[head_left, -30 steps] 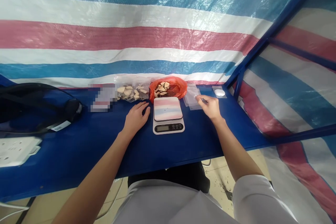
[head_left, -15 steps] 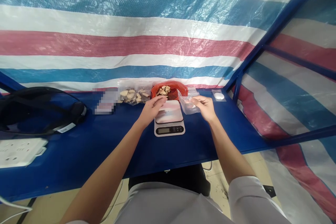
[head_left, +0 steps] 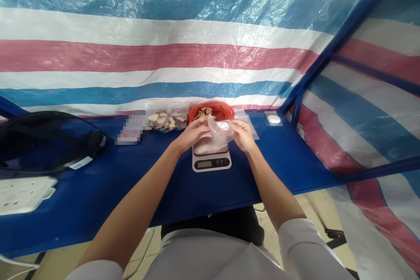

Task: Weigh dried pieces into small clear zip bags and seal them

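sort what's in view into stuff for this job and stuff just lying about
Likely in use: clear bag in the right hand, scale, red bag, pale pieces inside it, filled bag, flat bags.

Apparently just lying about: power strip, black headset, small white thing.

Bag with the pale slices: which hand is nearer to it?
Left: the left hand is just right of that slice bag; the right hand is farther right, pinching another clear bag.
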The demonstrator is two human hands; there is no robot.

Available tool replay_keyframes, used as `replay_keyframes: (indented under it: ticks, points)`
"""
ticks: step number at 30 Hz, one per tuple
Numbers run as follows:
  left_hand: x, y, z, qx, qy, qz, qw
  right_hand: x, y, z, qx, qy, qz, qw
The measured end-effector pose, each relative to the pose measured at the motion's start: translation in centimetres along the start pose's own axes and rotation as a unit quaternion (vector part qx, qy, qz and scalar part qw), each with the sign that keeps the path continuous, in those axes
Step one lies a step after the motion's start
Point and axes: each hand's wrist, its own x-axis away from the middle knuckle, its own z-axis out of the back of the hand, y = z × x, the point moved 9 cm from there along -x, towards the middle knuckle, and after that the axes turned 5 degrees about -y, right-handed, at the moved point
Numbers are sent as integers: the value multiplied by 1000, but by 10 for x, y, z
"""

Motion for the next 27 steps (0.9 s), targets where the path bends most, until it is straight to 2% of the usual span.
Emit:
replay_keyframes:
  ticks: [4,8,12,16,20,24,27]
  points:
    - [6,6,5,-14,15,-26,999,2,8,3,-31,-3,-21,999]
    - [13,8,25,-53,51,-39,996,3,14,10,-49,-13,-46,998]
    - [15,23,47,-160,86,-59,982,0,12,11,-36,-46,-78,995]
    - [12,49,53,-283,82,-62,954,-9,-1,-8,43,-107,-83,990]
    - [4,66,47,-357,38,-43,932,-24,-11,-37,121,-160,-69,977]
    - [-3,71,44,-394,4,-22,919,-42,-15,-54,157,-156,-25,975]
    - [-4,67,48,-380,1,-7,925,-50,-13,-60,173,-163,-9,971]
